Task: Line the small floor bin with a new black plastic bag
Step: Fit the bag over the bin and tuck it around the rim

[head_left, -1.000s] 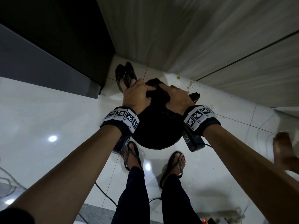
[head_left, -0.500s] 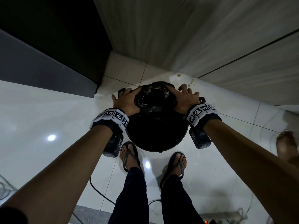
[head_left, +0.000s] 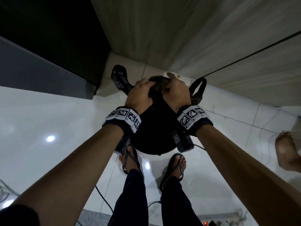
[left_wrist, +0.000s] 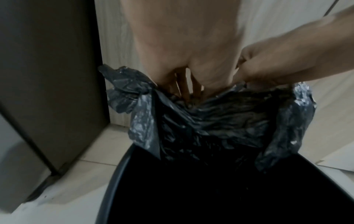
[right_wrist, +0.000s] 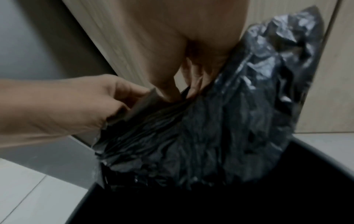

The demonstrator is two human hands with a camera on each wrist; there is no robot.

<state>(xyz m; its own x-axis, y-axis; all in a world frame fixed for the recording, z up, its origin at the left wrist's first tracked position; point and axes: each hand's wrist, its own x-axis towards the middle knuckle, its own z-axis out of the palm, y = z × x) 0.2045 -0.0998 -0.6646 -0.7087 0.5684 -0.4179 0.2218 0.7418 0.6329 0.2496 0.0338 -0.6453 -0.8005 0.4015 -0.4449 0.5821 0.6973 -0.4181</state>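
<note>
The round black bin (head_left: 153, 136) stands on the white tiled floor in front of my feet. A crumpled black plastic bag (head_left: 158, 84) is bunched over the bin's far side. My left hand (head_left: 143, 90) and right hand (head_left: 172, 88) sit close together on it, fingers curled into the plastic. One bag handle (head_left: 119, 77) sticks out to the left and the other handle (head_left: 197, 88) to the right. In the left wrist view my left hand (left_wrist: 184, 78) digs its fingers into the bag (left_wrist: 220, 118) above the bin rim (left_wrist: 114, 181). The right wrist view shows my right hand (right_wrist: 191, 81) pinching the bag (right_wrist: 229, 121).
A dark cabinet (head_left: 48, 38) closes off the left and a pale wood-grain panel (head_left: 179, 30) the back. My sandalled feet (head_left: 130, 159) stand right by the bin. Another person's bare foot (head_left: 286, 149) is at the right. Cables (head_left: 101, 194) and a power strip (head_left: 216, 223) lie near the bottom.
Half a second ago my hands were spread apart on the bag over the bin. They have come together again, bunching the plastic, and the handles now stick out at both sides.
</note>
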